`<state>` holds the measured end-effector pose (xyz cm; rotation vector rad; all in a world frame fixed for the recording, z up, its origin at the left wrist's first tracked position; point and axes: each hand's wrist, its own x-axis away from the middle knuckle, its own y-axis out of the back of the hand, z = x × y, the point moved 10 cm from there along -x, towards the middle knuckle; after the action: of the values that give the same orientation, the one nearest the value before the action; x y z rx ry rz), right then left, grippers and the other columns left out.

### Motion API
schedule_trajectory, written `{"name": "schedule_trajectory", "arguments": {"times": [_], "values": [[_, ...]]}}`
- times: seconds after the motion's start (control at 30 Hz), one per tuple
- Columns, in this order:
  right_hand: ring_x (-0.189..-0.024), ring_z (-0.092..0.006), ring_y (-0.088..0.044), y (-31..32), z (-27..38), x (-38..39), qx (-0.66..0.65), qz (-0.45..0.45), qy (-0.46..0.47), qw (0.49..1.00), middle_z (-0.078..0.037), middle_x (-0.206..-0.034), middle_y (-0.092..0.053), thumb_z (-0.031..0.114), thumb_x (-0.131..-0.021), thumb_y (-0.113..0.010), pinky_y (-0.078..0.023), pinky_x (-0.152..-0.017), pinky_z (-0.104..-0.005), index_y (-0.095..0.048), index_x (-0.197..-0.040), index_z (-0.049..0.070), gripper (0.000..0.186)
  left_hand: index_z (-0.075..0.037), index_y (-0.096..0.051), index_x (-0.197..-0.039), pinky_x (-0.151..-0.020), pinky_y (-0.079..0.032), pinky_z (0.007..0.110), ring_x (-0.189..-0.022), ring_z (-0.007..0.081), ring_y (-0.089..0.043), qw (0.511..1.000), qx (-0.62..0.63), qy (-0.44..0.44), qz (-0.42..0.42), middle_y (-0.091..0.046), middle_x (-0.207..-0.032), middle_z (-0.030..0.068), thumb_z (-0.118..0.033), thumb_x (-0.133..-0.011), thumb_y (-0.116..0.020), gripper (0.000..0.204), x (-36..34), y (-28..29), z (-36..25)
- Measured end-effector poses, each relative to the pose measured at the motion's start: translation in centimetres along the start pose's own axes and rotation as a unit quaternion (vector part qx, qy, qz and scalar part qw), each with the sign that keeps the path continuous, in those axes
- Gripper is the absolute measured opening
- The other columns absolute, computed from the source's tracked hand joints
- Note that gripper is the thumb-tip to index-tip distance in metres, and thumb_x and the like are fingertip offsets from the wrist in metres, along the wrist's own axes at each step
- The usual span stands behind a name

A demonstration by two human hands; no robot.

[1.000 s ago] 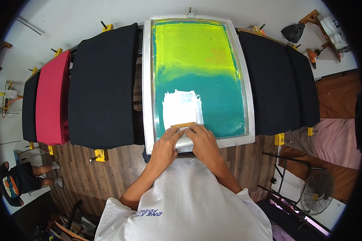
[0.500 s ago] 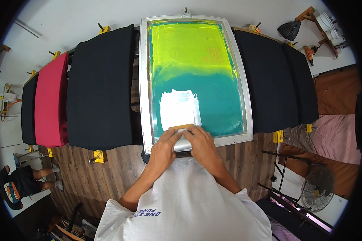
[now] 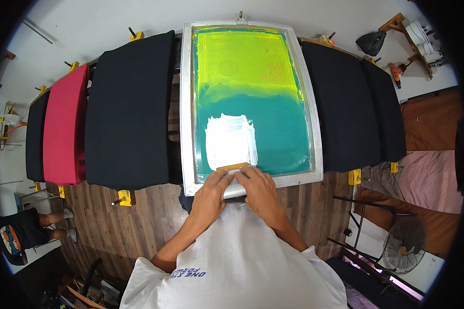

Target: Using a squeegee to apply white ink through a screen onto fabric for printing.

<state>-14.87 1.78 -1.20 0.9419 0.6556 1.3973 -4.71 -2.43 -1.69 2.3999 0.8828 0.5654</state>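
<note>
A screen-printing frame [image 3: 189,113] with a pale metal rim lies in front of me. Its mesh is teal [image 3: 281,136] in the near part and yellow-green [image 3: 237,54] in the far part. White ink [image 3: 228,141] covers a roughly square patch at the near left of the mesh. Just below that patch, at the near rim, is a squeegee [image 3: 233,166], its orange-brown edge showing. My left hand [image 3: 212,191] and my right hand [image 3: 259,189] are closed on it side by side, thumbs close together. The fingers hide much of the squeegee.
Black fabric-covered boards [image 3: 129,113] flank the frame, with another black board [image 3: 348,108] on the right and a red one [image 3: 64,129] farther left. Yellow brackets [image 3: 125,198] jut from the boards. A fan [image 3: 404,244] stands at lower right. Another person [image 3: 23,234] is at far left.
Both hands and the squeegee have come slightly nearer to me, showing a little more white ink at its near end. The other person at the left appears shifted outward.
</note>
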Motion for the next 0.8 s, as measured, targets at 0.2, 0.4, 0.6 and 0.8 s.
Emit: {"name": "schedule_trajectory", "arguments": {"times": [0.2, 0.4, 0.6, 0.8], "values": [[-0.122, -0.0311, -0.055, 0.2, 0.1, 0.0, -0.005, 0.026, -0.008, 1.000, -0.014, -0.126, -0.060, -0.012, -0.070, -0.061, -0.042, -0.097, -0.0427, -0.064, -0.118, 0.003, 0.050, -0.004, -0.060, -0.127, -0.098, -0.051, 0.043, -0.121, 0.0364, -0.056, 1.000, -0.018, -0.007, -0.006, -0.056, -0.134, 0.0155, 0.014, -0.071, -0.058, 0.059, 0.1, 0.4, -0.5], [-0.111, -0.0305, -0.059, 0.2, 0.3, -1.0, -0.015, 0.040, 0.013, 0.999, -0.011, -0.113, -0.064, -0.012, -0.067, -0.061, -0.043, -0.090, -0.0436, -0.065, -0.107, 0.005, 0.043, -0.004, -0.062, -0.125, -0.093, -0.053, 0.043, -0.110, 0.0391, -0.062, 1.000, -0.012, -0.010, -0.013, -0.059, -0.130, 0.0174, 0.013, -0.074, -0.054, 0.054, -0.5, 1.1, -0.4], [-0.090, -0.0315, -0.065, 2.8, -0.5, -7.8, 0.011, -0.081, 0.073, 0.994, -0.011, -0.091, -0.067, -0.004, -0.076, -0.059, -0.045, -0.077, -0.0457, -0.071, -0.094, 0.010, 0.026, -0.006, -0.065, -0.120, -0.086, -0.052, 0.045, -0.101, 0.0409, -0.064, 0.998, -0.026, -0.025, -0.055, -0.067, -0.111, 0.0205, 0.011, -0.074, -0.053, 0.051, -7.0, 3.9, 1.3], [-0.097, -0.0363, -0.062, 2.5, -1.8, -10.3, 0.034, -0.053, 0.049, 0.997, -0.013, -0.103, -0.067, -0.009, -0.070, -0.060, -0.049, -0.079, -0.0475, -0.067, -0.106, 0.007, 0.040, -0.001, -0.066, -0.113, -0.085, -0.054, 0.044, -0.103, 0.0383, -0.063, 0.993, -0.060, -0.061, -0.083, -0.066, -0.112, 0.0188, 0.015, -0.067, -0.057, 0.049, -9.5, 4.0, 1.7]]}}
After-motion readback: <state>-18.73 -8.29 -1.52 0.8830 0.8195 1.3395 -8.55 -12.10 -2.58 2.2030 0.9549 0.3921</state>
